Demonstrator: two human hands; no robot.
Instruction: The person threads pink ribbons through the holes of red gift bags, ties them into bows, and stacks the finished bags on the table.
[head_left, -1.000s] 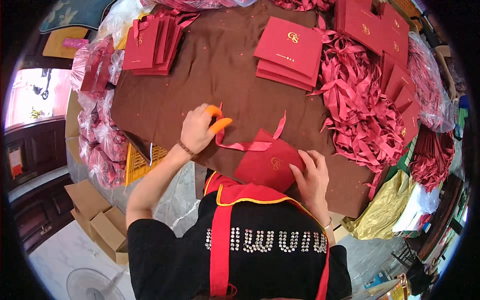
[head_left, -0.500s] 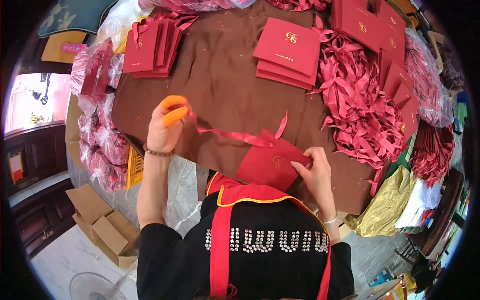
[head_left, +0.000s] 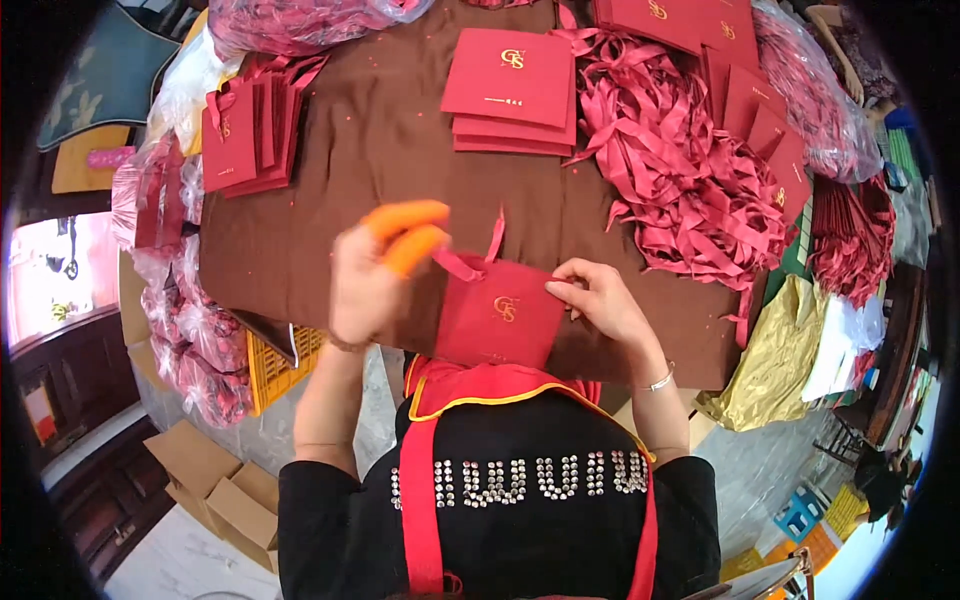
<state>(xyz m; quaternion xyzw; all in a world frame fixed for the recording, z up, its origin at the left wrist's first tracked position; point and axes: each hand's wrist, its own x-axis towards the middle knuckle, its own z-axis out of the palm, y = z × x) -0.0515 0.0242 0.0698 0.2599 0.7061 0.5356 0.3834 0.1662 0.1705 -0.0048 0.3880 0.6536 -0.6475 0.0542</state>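
Observation:
A small flat red paper gift bag (head_left: 500, 312) with a gold emblem lies upright at the table's near edge, against my apron. My right hand (head_left: 607, 303) pinches its upper right edge between thumb and fingers. From the bag's top a short ribbon end stands up, and a red ribbon (head_left: 459, 266) runs left to my left hand (head_left: 385, 275). Orange covers sit on the thumb and forefinger of that hand. It is blurred by motion, its fingertips closed at the ribbon's end, just above the bag's left corner.
The brown-covered table (head_left: 370, 160) bears a stack of red bags (head_left: 510, 85), ribboned bags (head_left: 245, 135) at far left, and a heap of loose red ribbons (head_left: 680, 160). A yellow crate (head_left: 275, 365) and cardboard box (head_left: 225, 490) stand left; gold wrapping (head_left: 770, 350) hangs right.
My left hand has moved right and slightly down toward the bag, so the stretch of ribbon between them is shorter. My right hand still grips the bag's edge. The whole view has shifted.

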